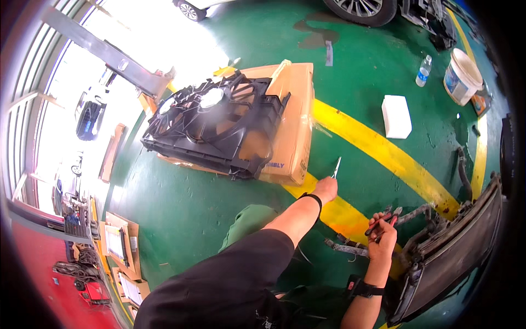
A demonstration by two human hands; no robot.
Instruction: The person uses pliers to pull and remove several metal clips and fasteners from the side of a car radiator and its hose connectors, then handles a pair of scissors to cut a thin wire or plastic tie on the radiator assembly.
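Observation:
My left hand (327,189) is closed round a slim, shiny metal tool (337,166) with a narrow tip; its grip is hidden, so I cannot tell its kind. It points away from me above the yellow floor line. In my right hand (382,244) are pliers (376,226) with red and black handles, fingers wrapped round them. Close to the right hand, a dusty radiator (452,257) stands tilted with hoses and pipes (350,248) sticking out. Left of the hands, a black radiator fan assembly (213,120) lies on a cardboard box (298,131).
On the green floor (367,71) at the far right are a white box (396,117), a water bottle (423,71) and a dirty white bucket (463,77). Car wheels (359,6) show at the top. Flattened cardboard (123,241) and a red machine (94,293) are at the left.

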